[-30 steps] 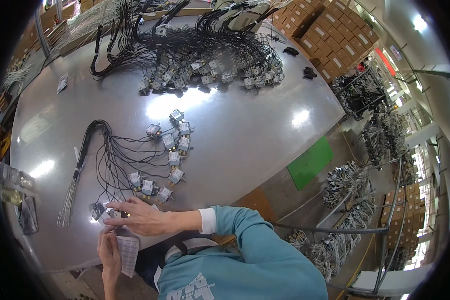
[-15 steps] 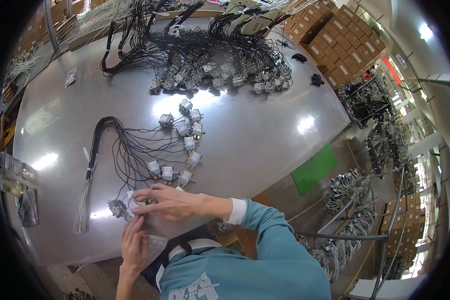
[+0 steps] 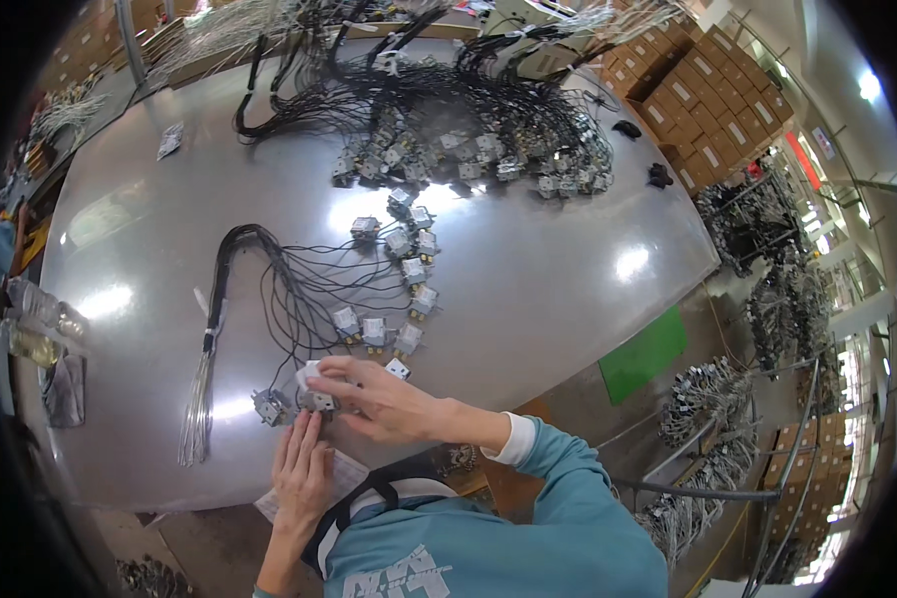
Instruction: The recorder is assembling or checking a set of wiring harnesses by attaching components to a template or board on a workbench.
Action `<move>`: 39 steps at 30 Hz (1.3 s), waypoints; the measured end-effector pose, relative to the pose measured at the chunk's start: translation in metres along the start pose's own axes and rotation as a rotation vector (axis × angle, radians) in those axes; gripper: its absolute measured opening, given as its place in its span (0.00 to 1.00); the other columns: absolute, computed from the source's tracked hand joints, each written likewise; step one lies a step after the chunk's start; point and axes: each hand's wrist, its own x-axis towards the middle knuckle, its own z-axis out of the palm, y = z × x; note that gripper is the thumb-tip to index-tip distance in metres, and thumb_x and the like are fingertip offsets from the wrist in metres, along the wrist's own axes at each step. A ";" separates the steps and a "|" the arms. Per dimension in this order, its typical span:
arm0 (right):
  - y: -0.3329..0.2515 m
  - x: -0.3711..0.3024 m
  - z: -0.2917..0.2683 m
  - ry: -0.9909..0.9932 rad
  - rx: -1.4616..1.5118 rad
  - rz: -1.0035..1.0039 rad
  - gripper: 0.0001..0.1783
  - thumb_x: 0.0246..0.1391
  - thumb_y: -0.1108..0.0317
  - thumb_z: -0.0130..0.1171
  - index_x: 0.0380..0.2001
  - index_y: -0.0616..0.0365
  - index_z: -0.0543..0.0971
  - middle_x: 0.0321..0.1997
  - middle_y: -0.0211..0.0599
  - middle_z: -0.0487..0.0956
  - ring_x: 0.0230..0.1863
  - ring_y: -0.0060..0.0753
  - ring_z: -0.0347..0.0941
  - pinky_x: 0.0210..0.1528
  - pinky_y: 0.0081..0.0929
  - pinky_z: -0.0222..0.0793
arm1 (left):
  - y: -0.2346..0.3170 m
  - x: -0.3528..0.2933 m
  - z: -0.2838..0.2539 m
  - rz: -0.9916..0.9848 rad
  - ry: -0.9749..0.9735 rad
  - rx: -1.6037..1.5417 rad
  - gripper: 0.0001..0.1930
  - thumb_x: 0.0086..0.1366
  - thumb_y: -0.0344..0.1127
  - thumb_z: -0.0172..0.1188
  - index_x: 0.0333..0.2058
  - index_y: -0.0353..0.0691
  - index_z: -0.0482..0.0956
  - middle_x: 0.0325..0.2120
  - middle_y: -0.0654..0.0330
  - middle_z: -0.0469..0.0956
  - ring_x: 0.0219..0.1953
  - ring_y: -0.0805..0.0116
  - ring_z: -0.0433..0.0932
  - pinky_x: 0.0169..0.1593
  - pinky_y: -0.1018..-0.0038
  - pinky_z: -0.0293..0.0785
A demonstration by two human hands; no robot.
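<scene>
Near the table's front edge, my right hand (image 3: 394,402) bends over a small grey metal box with a lead (image 3: 321,402), its fingers and thumb closed about it. A white piece (image 3: 310,377) shows under the fingertips, partly covered. My left hand (image 3: 302,471) lies at the table edge with its fingers stretched side by side, the tips against the near side of that box. Just left sits another grey metal box (image 3: 271,407). Beneath the left hand, a white sheet (image 3: 347,472) shows at the edge. Several similar boxes (image 3: 374,332) stand in a curved row beyond.
Black leads join the boxes to a tied cable bundle (image 3: 212,329) on the left. A big heap of cabled boxes (image 3: 468,149) covers the far side. A small packet (image 3: 170,141) lies far left, two black items (image 3: 660,175) far right. Cartons (image 3: 713,100) are stacked behind.
The whole view has shifted, so the table appears farther right. My left fingers have straightened against the box, while my right fingers have shifted slightly over it.
</scene>
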 end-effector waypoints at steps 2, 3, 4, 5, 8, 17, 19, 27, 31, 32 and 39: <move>-0.003 0.003 0.000 0.041 0.027 -0.010 0.47 0.59 0.75 0.69 0.80 0.47 0.63 0.73 0.50 0.68 0.69 0.57 0.72 0.70 0.49 0.70 | 0.001 0.000 -0.001 -0.005 0.016 0.015 0.04 0.75 0.27 0.59 0.40 0.33 0.81 0.67 0.47 0.79 0.72 0.46 0.75 0.71 0.47 0.73; -0.003 0.003 0.003 0.090 0.073 0.019 0.47 0.59 0.75 0.69 0.80 0.48 0.62 0.71 0.50 0.70 0.68 0.57 0.73 0.70 0.48 0.70 | 0.001 -0.001 -0.002 -0.016 0.028 0.026 0.05 0.75 0.27 0.59 0.39 0.33 0.81 0.66 0.47 0.79 0.72 0.45 0.75 0.71 0.47 0.73; -0.003 0.003 0.003 0.140 0.114 0.052 0.48 0.60 0.75 0.70 0.80 0.50 0.61 0.69 0.51 0.72 0.67 0.57 0.74 0.70 0.48 0.70 | 0.001 0.000 -0.002 -0.022 0.042 0.032 0.05 0.76 0.28 0.59 0.38 0.33 0.81 0.66 0.47 0.80 0.72 0.44 0.75 0.71 0.47 0.73; -0.005 0.003 0.001 0.112 0.154 0.103 0.48 0.61 0.74 0.71 0.80 0.52 0.60 0.65 0.52 0.76 0.65 0.55 0.75 0.70 0.47 0.70 | -0.001 -0.001 -0.002 -0.021 0.057 0.059 0.05 0.75 0.29 0.60 0.38 0.33 0.81 0.66 0.46 0.80 0.72 0.43 0.75 0.70 0.47 0.73; -0.012 0.001 0.006 0.117 0.400 0.255 0.40 0.60 0.72 0.73 0.74 0.53 0.68 0.67 0.52 0.76 0.71 0.56 0.74 0.72 0.46 0.68 | -0.003 -0.009 0.002 -0.088 0.062 0.037 0.05 0.74 0.29 0.61 0.38 0.34 0.81 0.66 0.47 0.80 0.72 0.42 0.74 0.69 0.47 0.74; 0.020 0.000 -0.004 0.156 0.043 0.198 0.57 0.59 0.75 0.74 0.83 0.57 0.52 0.49 0.37 0.86 0.60 0.40 0.83 0.72 0.40 0.70 | -0.003 0.009 0.008 -0.058 0.064 0.024 0.05 0.71 0.32 0.63 0.37 0.37 0.82 0.67 0.48 0.79 0.73 0.47 0.74 0.71 0.51 0.73; 0.014 -0.001 -0.009 0.270 0.242 0.333 0.58 0.60 0.76 0.73 0.84 0.57 0.47 0.44 0.36 0.87 0.60 0.38 0.83 0.72 0.41 0.69 | 0.009 0.013 0.010 -0.101 0.061 0.050 0.07 0.70 0.33 0.65 0.41 0.36 0.84 0.67 0.49 0.79 0.73 0.49 0.74 0.72 0.52 0.73; -0.017 0.025 -0.019 0.203 0.268 0.511 0.61 0.63 0.76 0.72 0.85 0.60 0.39 0.39 0.35 0.89 0.58 0.37 0.84 0.73 0.40 0.67 | 0.026 0.012 0.005 -0.101 0.107 0.175 0.12 0.69 0.37 0.68 0.45 0.35 0.87 0.66 0.51 0.80 0.72 0.53 0.76 0.72 0.54 0.73; -0.024 0.026 -0.013 0.211 0.259 0.524 0.63 0.63 0.74 0.74 0.85 0.62 0.39 0.39 0.35 0.89 0.59 0.37 0.84 0.73 0.39 0.67 | 0.027 0.017 -0.001 -0.083 0.075 0.210 0.11 0.70 0.36 0.67 0.44 0.35 0.87 0.67 0.50 0.80 0.71 0.54 0.77 0.70 0.52 0.74; -0.023 0.025 -0.013 0.216 0.236 0.520 0.63 0.63 0.74 0.75 0.85 0.62 0.39 0.40 0.35 0.89 0.59 0.37 0.84 0.73 0.39 0.67 | 0.027 0.018 -0.001 -0.067 0.059 0.232 0.11 0.70 0.36 0.66 0.43 0.34 0.87 0.67 0.49 0.79 0.70 0.53 0.77 0.69 0.52 0.74; 0.025 0.021 -0.023 0.238 0.137 0.567 0.60 0.66 0.72 0.74 0.85 0.61 0.41 0.43 0.36 0.90 0.59 0.32 0.83 0.68 0.29 0.70 | 0.016 0.033 0.043 0.038 0.129 0.137 0.11 0.69 0.35 0.62 0.40 0.34 0.86 0.69 0.47 0.78 0.71 0.50 0.75 0.71 0.51 0.72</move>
